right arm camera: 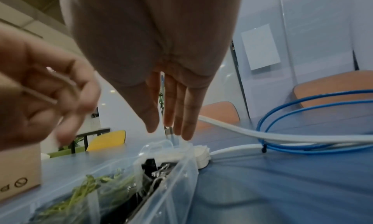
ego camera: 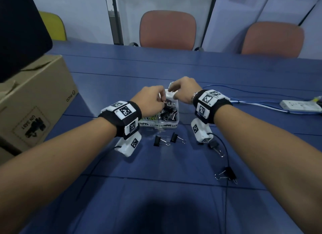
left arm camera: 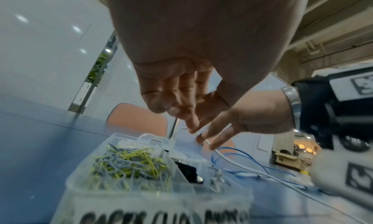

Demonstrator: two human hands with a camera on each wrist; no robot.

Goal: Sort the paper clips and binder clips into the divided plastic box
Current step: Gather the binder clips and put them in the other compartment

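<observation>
Nearest you, four black binder clips (ego camera: 227,174) lie loose on the blue table (ego camera: 156,199). They are light and stiff with slippery wire handles, so I think you should pinch the black body. Beyond them stands the clear divided box (ego camera: 171,124): yellow-and-grey paper clips (left arm camera: 129,162) left, binder clips right. Above it, your left hand (ego camera: 151,99) pinches something thin, I cannot tell what. Your right hand (ego camera: 183,89) has relaxed, straight fingers and holds nothing.

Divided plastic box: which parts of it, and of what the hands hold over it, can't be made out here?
- Head view: the divided plastic box has its far half hidden by both hands.
- Left wrist view: the box label is cut off by the bottom edge.
- Right wrist view: the left hand and the wire it pinches are motion-blurred.
</observation>
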